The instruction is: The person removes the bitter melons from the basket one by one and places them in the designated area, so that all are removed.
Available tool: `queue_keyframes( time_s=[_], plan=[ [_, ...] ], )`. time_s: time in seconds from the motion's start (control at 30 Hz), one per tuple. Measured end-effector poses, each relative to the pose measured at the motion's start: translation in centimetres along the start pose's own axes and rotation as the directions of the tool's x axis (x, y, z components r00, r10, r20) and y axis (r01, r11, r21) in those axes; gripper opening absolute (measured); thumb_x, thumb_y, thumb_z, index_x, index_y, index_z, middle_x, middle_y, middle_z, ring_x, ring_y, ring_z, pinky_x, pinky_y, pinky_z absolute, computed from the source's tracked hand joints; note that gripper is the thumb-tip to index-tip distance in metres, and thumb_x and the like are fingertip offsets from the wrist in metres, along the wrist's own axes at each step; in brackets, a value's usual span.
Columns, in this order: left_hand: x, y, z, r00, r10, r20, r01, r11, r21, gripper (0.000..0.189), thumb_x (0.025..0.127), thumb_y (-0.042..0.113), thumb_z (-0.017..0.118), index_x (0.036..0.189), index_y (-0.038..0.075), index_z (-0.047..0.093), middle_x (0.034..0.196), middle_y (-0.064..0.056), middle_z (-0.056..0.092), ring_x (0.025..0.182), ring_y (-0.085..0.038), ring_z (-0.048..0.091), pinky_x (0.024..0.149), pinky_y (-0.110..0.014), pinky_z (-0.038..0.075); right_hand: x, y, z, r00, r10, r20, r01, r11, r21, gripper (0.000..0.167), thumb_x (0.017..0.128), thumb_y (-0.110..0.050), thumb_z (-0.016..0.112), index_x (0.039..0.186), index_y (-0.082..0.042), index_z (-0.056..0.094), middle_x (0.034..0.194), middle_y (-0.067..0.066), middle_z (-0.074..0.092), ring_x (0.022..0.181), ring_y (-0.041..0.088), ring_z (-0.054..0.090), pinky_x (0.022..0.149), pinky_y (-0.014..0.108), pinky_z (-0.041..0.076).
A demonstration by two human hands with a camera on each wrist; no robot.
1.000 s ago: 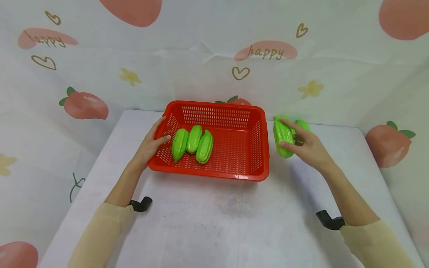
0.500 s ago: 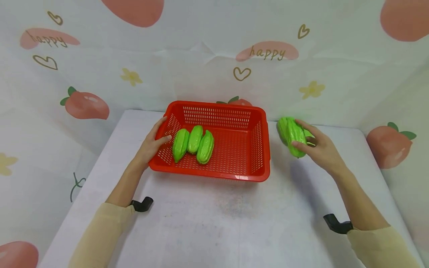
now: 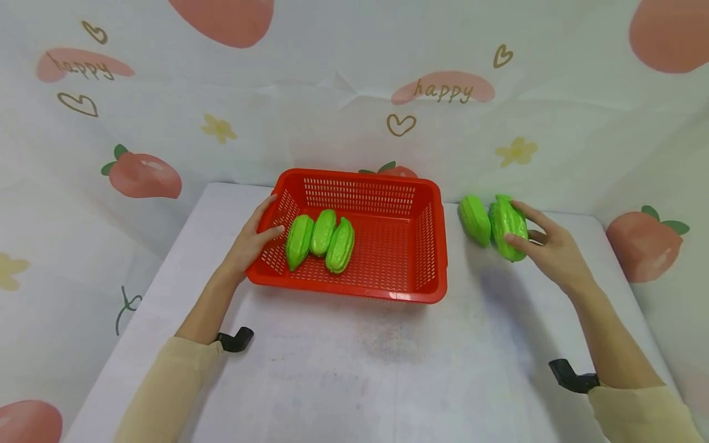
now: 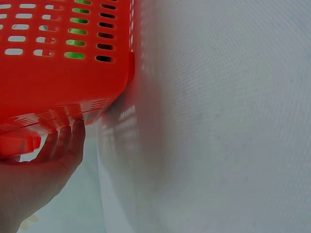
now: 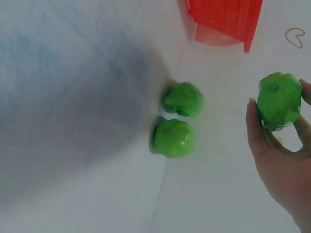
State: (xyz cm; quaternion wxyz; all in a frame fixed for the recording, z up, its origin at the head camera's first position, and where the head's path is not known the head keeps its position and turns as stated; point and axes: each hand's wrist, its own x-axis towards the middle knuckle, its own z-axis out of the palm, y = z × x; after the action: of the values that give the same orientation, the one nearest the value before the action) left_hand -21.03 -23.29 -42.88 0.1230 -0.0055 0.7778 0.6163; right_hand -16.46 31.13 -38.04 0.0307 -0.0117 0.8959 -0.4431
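Observation:
A red perforated plastic basket (image 3: 382, 258) stands at the back of the table, with several ridged green bitter melons (image 3: 319, 237) in its left half. At its left end, my left hand (image 3: 246, 249) holds the side, thumb over the rim and fingers along the outer wall (image 4: 63, 87). Right of the basket, my right hand (image 3: 556, 249) holds another bitter melon (image 3: 508, 231) between thumb and fingers, raised off the table in the right wrist view. Two bitter melons lie side by side on the table there (image 5: 183, 99); the head view shows just one (image 3: 474, 220), the other being hidden.
The white table (image 3: 354, 369) extends in front of the basket. A printed fabric backdrop (image 3: 343, 117) with fruit, hearts and "happy" lettering rises behind and at both sides. Black wrist mounts (image 3: 573, 376) stick out from the sleeves.
My right hand has moved right with the held bitter melon, away from the basket, exposing the bitter melon lying to its left. My left hand and the basket stay in place.

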Motion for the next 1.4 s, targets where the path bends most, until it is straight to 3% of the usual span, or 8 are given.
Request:
queue_keyframes(
  time_s=[0.23, 0.47, 0.7, 0.8, 0.97, 1.07, 1.2, 1.4],
  plan=[
    [0.0, -0.1, 0.1, 1.0, 0.0, 0.001, 0.0, 1.0, -0.005, 0.067, 0.101, 0.026, 0.053, 0.157, 0.044, 0.02, 0.156, -0.008, 0.029, 0.128, -0.034, 0.044, 0.092, -0.046, 0.052, 0.2, 1.1, -1.2, 0.999, -0.027, -0.027, 0.027, 1.0, -0.007, 0.066, 0.097, -0.025, 0.066, 0.155, -0.034, 0.035, 0.16, 0.013, 0.028, 0.111, -0.005, 0.052, 0.074, 0.007, 0.043],
    [0.0, 0.0, 0.1, 1.0, 0.003, -0.009, -0.004, 1.0, -0.017, 0.066, 0.101, 0.023, 0.052, 0.156, 0.044, 0.022, 0.156, -0.007, 0.03, 0.125, -0.033, 0.046, 0.091, -0.046, 0.053, 0.7, 1.8, -2.2, 1.0, 0.003, -0.005, -0.003, 0.998, -0.058, 0.068, 0.099, -0.028, 0.062, 0.157, -0.035, 0.028, 0.161, 0.016, 0.024, 0.131, 0.045, 0.045, 0.074, 0.006, 0.039],
    [-0.1, -0.2, 0.2, 1.0, 0.007, 0.0, -0.007, 1.0, -0.008, 0.065, 0.102, 0.024, 0.051, 0.156, 0.044, 0.021, 0.156, -0.006, 0.029, 0.127, -0.032, 0.045, 0.09, -0.04, 0.054, 0.7, 3.0, -2.7, 1.0, -0.011, -0.01, 0.012, 1.0, 0.013, 0.068, 0.099, -0.023, 0.063, 0.157, -0.033, 0.029, 0.161, 0.014, 0.026, 0.102, -0.015, 0.049, 0.074, 0.006, 0.041],
    [-0.2, -0.2, 0.2, 1.0, 0.011, 0.002, -0.011, 1.0, 0.001, 0.065, 0.102, 0.024, 0.051, 0.157, 0.043, 0.021, 0.157, -0.006, 0.028, 0.127, -0.033, 0.044, 0.092, -0.042, 0.053, 0.8, 3.6, -2.9, 1.0, -0.007, 0.003, 0.007, 1.0, 0.025, 0.068, 0.099, -0.022, 0.062, 0.157, -0.032, 0.029, 0.161, 0.014, 0.026, 0.108, -0.011, 0.052, 0.076, 0.006, 0.041],
    [-0.3, 0.2, 0.1, 1.0, 0.026, 0.001, -0.026, 1.0, -0.004, 0.065, 0.102, 0.025, 0.051, 0.157, 0.042, 0.021, 0.158, -0.007, 0.026, 0.127, -0.034, 0.044, 0.092, -0.043, 0.052, 1.3, 4.4, -3.1, 0.999, 0.016, 0.045, -0.016, 1.0, -0.003, 0.067, 0.1, -0.025, 0.061, 0.158, -0.032, 0.027, 0.162, 0.017, 0.022, 0.13, 0.025, 0.049, 0.077, 0.005, 0.04],
    [-0.3, 0.2, 0.1, 1.0, 0.024, 0.003, -0.024, 1.0, -0.013, 0.064, 0.102, 0.025, 0.051, 0.157, 0.042, 0.022, 0.158, -0.007, 0.027, 0.127, -0.034, 0.044, 0.09, -0.04, 0.054, 1.6, 4.9, -3.3, 0.998, 0.032, 0.054, -0.032, 0.999, 0.0, 0.067, 0.1, -0.028, 0.06, 0.158, -0.034, 0.026, 0.162, 0.014, 0.023, 0.127, 0.018, 0.051, 0.076, 0.005, 0.04],
    [-0.2, 0.1, 0.1, 1.0, 0.022, 0.004, -0.022, 1.0, -0.008, 0.064, 0.102, 0.027, 0.052, 0.156, 0.043, 0.022, 0.158, -0.006, 0.027, 0.127, -0.033, 0.044, 0.088, -0.038, 0.054, 1.9, 5.6, -3.6, 0.998, 0.044, 0.05, -0.045, 0.999, 0.022, 0.066, 0.1, -0.029, 0.06, 0.157, -0.035, 0.028, 0.161, 0.009, 0.025, 0.106, -0.011, 0.047, 0.076, 0.006, 0.039],
    [-0.1, -0.2, 0.0, 1.0, 0.015, -0.004, -0.015, 1.0, -0.003, 0.063, 0.102, 0.025, 0.051, 0.156, 0.044, 0.023, 0.157, -0.006, 0.028, 0.126, -0.033, 0.045, 0.089, -0.04, 0.054, 2.7, 6.7, -3.7, 0.997, 0.069, 0.034, -0.069, 0.998, 0.007, 0.066, 0.099, -0.033, 0.061, 0.157, -0.036, 0.027, 0.162, 0.013, 0.024, 0.104, -0.011, 0.046, 0.076, 0.008, 0.038]
  ],
)
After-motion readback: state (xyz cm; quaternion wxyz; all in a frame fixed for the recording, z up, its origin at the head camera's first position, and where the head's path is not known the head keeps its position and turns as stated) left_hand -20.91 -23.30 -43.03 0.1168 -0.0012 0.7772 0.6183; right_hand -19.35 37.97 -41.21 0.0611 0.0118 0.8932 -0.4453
